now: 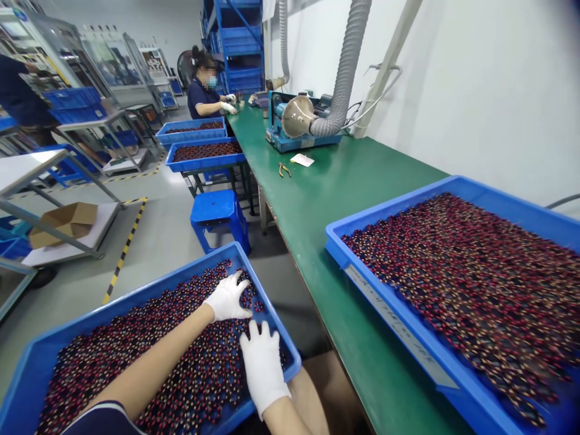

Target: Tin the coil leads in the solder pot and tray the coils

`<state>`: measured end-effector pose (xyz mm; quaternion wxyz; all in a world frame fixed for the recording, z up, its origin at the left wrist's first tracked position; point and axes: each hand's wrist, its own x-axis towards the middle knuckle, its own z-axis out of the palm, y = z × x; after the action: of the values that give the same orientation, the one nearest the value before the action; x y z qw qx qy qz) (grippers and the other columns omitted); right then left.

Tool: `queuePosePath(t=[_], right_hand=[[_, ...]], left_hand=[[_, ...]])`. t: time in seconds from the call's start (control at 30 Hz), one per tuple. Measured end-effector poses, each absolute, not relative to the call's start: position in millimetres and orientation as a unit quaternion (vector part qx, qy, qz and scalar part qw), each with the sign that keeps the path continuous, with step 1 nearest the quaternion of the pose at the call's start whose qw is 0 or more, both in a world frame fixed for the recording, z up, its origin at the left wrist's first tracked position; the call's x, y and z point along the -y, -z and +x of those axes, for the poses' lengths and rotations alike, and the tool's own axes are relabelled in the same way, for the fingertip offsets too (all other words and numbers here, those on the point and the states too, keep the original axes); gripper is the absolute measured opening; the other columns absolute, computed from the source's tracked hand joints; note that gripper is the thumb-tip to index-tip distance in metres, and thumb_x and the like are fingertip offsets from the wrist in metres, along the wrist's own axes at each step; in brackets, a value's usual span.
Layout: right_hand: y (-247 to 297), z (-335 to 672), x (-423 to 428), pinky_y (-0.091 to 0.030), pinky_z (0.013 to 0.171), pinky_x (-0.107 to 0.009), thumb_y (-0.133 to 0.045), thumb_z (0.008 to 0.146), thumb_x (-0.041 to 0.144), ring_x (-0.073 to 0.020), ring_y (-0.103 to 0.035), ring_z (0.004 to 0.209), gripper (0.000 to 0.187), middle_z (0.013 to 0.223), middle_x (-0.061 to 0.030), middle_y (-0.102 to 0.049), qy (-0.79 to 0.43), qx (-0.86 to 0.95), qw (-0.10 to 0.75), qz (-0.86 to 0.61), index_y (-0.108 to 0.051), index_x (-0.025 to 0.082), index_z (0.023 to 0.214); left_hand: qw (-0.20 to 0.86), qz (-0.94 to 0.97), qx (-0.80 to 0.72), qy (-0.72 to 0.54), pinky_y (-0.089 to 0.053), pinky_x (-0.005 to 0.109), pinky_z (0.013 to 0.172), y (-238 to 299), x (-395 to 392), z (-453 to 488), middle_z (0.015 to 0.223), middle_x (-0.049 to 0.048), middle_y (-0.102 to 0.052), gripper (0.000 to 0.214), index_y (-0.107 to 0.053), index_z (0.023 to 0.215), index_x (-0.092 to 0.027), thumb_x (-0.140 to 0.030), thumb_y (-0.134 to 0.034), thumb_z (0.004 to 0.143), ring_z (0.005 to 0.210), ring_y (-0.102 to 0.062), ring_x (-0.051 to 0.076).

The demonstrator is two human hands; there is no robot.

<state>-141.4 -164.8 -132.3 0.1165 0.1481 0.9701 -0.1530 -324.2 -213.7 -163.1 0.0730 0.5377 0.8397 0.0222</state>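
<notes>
Fingers (265, 338) spread apart on both white-gloved hands, lying on the rings, not clamped on any single one as far as can be seen. Left hand (226, 297) sits toward the far corner of the blue tray (274, 311); right hand (263, 368) sits just nearer, close to the tray's right rim. Rings (190, 380) are small and dark with red and gold flecks, packed in the tray, which is just left of the green bench (357, 241). Dark sleeve (102, 420) shows at the left arm.

Second tray (453, 188), same rings, sits on the bench, right of the hands. Farther along the bench: pliers (284, 170), paper slip (302, 159), blue machine (301, 124) with grey duct hose (347, 66). Left of the bench: blue stool (218, 211), two more ring trays (205, 163). Co-worker (203, 90) sits at the bench's far end, gloved hands (229, 107) near its edge. Cardboard box (63, 225) lies on a cart well left of the bench.
</notes>
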Motion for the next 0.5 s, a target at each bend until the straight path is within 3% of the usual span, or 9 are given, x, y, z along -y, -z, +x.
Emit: queuePosePath(t=[0.13,0.3,0.5], right_hand=[[135.2,-143.5,166.8,-0.045,0.089,-0.053,-0.043,0.088,0.006,-0.0355,-0.05,0.117,0.031,0.128,-0.0141,-0.057,0.167,-0.97,0.132,0.118,-0.067,0.015,0.106],[142.0,-146.3,170.7,-0.048,0.085,-0.055,-0.04,0.086,0.001,-0.0365,-0.047,0.122,0.039,0.134,-0.0154,-0.052,0.188,-0.964,0.151,0.114,-0.064,0.014,0.113],[151.2,-157.2,185.4,-0.053,0.08,-0.053,-0.044,0.09,0.017,-0.0344,-0.052,0.119,0.039,0.131,-0.0157,-0.055,0.199,-0.941,0.159,0.222,-0.056,0.016,0.127]], left_hand=[[0.102,0.545,-0.832,0.003,-0.037,0.054,0.099,154.1,213.4,-318.1,0.14,0.0126,-0.04,0.06,-0.046,0.128,-0.019,-0.052,-0.061,0.081,0.123,-0.042,0.033],[0.142,0.539,-0.829,0.035,-0.037,0.054,0.1,142.6,210.5,-317.2,0.143,0.0116,-0.038,0.058,-0.045,0.13,-0.021,-0.048,-0.061,0.082,0.124,-0.042,0.032],[0.157,0.497,-0.85,0.081,-0.039,0.056,0.097,133.4,207.6,-299.5,0.147,0.0235,-0.032,0.084,-0.041,0.137,-0.014,-0.035,-0.071,0.062,0.128,-0.037,0.043]])
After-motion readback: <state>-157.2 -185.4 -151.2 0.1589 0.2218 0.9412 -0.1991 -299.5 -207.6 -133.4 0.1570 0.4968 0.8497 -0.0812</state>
